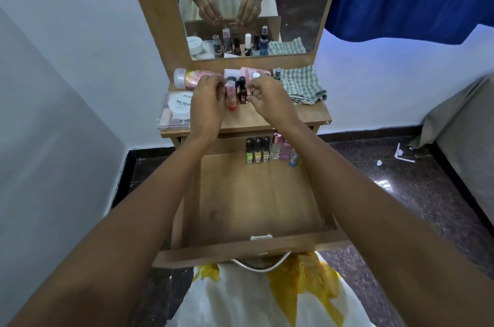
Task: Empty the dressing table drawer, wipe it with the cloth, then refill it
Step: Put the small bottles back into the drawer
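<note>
1. Round tub (181,108), left of frame centre, reads "NAIL POLISH".
2. Left hand (207,102) and right hand (270,98) curl around small bottles (237,94); grip unclear.
3. Drawer (256,193) open, lower centre; cloth (302,84) on table (307,112).

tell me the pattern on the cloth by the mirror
The cloth is a green-and-white check, seen best in the head view.

**Around the open drawer**

The drawer (256,193) juts out before the desk (307,115). Small bottles (258,150) line the drawer's back. Behind the drawer, on the desk, a cloth (302,84) lies right, a tub (180,107) left, two bottles (236,94) between.
</note>
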A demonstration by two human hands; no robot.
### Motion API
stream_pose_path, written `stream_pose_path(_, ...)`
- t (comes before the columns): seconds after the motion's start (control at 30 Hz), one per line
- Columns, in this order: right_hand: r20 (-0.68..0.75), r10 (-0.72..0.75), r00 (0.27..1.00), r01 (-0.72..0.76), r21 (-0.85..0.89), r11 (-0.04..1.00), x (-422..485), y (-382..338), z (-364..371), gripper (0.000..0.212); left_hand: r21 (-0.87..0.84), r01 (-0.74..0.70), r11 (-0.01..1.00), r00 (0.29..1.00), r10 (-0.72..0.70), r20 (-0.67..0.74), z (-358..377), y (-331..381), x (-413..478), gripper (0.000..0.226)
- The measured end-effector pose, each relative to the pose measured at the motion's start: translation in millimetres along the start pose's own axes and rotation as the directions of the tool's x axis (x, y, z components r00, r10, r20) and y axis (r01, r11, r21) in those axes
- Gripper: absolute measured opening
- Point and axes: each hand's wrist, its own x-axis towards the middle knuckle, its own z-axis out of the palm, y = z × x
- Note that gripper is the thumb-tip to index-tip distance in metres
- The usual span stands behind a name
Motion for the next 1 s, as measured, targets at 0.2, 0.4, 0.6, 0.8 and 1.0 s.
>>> stream_pose_path(0.2,0.036,-0.093,0.995,0.094,-0.029,0.995,22,-14,10,0.032,0.065,0.0,0.998,0.999,-0.003,0.049,0,-15,13,0.033)
stream_pose_path(0.4,0.054,-0.143,0.988,0.148,-0.107,0.983,28,-17,15,0.032,0.139,0.043,0.989,0.995,-0.055,0.083,7,-14,16,0.028)
stream_pose_path(0.6,0.09,-0.097,0.991,0.106,-0.097,0.99,31,-18,13,0.021,0.155,0.048,0.987,0.99,-0.067,0.121,7,-13,22,0.027)
stream_pose_path(0.8,0.106,-0.074,0.992,0.081,-0.057,0.995,29,-19,10,0.019,0.153,0.057,0.987,0.986,-0.08,0.147,5,-8,18,0.024)
stream_pose_path(1.0,0.079,-0.037,0.996,0.038,-0.021,0.999,20,-14,-2,0.016,0.121,0.085,0.989,0.977,-0.107,0.184,-1,-5,12,0.021)
